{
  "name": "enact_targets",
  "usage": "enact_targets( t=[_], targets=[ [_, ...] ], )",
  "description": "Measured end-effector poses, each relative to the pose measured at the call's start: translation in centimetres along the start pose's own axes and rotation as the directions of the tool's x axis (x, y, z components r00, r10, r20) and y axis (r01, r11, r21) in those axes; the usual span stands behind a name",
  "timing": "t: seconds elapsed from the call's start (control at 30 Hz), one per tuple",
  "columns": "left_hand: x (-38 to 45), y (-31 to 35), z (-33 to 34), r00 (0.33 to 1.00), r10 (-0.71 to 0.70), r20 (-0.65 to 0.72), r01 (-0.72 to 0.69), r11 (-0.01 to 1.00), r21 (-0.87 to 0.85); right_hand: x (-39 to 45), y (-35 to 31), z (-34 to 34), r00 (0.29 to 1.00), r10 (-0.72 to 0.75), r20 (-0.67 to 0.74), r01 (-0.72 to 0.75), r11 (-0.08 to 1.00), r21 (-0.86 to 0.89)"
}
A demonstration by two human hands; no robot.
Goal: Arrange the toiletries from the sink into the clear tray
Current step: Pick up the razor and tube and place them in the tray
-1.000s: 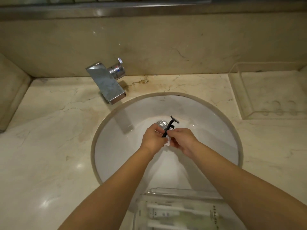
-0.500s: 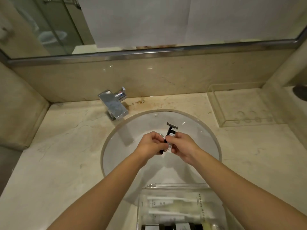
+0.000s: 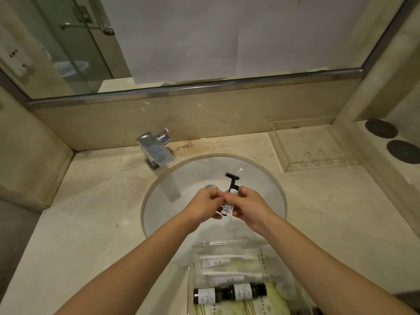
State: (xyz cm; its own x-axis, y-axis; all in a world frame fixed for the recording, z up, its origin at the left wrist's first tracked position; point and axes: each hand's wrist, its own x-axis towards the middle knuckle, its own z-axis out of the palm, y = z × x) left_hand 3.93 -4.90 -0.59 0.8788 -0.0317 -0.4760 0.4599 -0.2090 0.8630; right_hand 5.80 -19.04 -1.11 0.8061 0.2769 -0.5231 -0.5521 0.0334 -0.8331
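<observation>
Over the white sink basin point(image 3: 186, 178), both my hands meet on a small bundle. My left hand point(image 3: 208, 204) and my right hand point(image 3: 246, 205) pinch a black razor point(image 3: 232, 177) together with a small white-labelled tube point(image 3: 229, 204); the razor's head sticks up above my fingers. At the near edge stands the clear tray point(image 3: 227, 243), holding wrapped white toothbrushes point(image 3: 225, 260), dark bottles with white labels point(image 3: 229, 293) and pale sachets. Which hand carries which item I cannot make out.
A chrome tap point(image 3: 155, 151) stands behind the basin on the left. A second clear tray point(image 3: 318, 151) sits at the back right of the marble counter point(image 3: 79, 212). Two dark round coasters point(image 3: 391, 139) lie on the raised ledge to the far right. A mirror runs along the wall.
My head has tilted up, bringing the mirror and more of the near tray into view. My hands have lifted the razor and tube slightly above the drain and stay joined.
</observation>
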Motion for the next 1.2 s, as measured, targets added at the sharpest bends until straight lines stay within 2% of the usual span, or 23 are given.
enact_targets(
  t=[0.17, 0.3, 0.43, 0.57, 0.67, 0.87, 1.03, 1.2],
  targets=[
    [-2.1, -0.2, 0.9, 0.987, -0.033, 0.156, 0.019, 0.996, 0.087, -1.6, 0.9, 0.4, 0.990, -0.061, -0.127, 0.053, 0.996, -0.065],
    [-3.6, -0.9, 1.5, 0.987, 0.034, 0.156, -0.058, 0.987, 0.150, -2.7, 1.7, 0.8, 0.978, -0.096, -0.184, 0.069, 0.986, -0.150],
    [-4.6, -1.3, 1.4, 0.987, 0.020, 0.158, -0.038, 0.993, 0.109, -4.0, 2.1, 0.9, 0.976, -0.098, -0.194, 0.062, 0.981, -0.186],
    [-5.1, -1.7, 1.1, 0.995, -0.020, 0.100, 0.014, 0.998, 0.064, -5.3, 2.4, 0.6, 0.989, -0.078, -0.122, 0.064, 0.991, -0.114],
    [-5.7, -2.1, 1.1, 0.992, -0.039, 0.117, 0.029, 0.996, 0.081, -6.2, 2.9, 0.3, 0.992, -0.072, -0.102, 0.062, 0.993, -0.105],
    [-6.7, -3.1, 1.5, 0.992, 0.013, 0.123, -0.036, 0.983, 0.181, -7.6, 3.7, 0.0, 0.980, -0.107, -0.166, 0.080, 0.983, -0.163],
    [-7.7, -4.1, 1.6, 0.996, 0.048, 0.081, -0.066, 0.971, 0.231, -8.7, 4.1, -0.2, 0.979, -0.031, -0.201, 0.045, 0.997, 0.067],
    [-9.0, -4.5, 2.0, 0.989, 0.009, 0.150, -0.029, 0.991, 0.130, -10.0, 4.8, 0.0, 0.980, -0.020, -0.196, 0.025, 1.000, 0.019]
  ],
)
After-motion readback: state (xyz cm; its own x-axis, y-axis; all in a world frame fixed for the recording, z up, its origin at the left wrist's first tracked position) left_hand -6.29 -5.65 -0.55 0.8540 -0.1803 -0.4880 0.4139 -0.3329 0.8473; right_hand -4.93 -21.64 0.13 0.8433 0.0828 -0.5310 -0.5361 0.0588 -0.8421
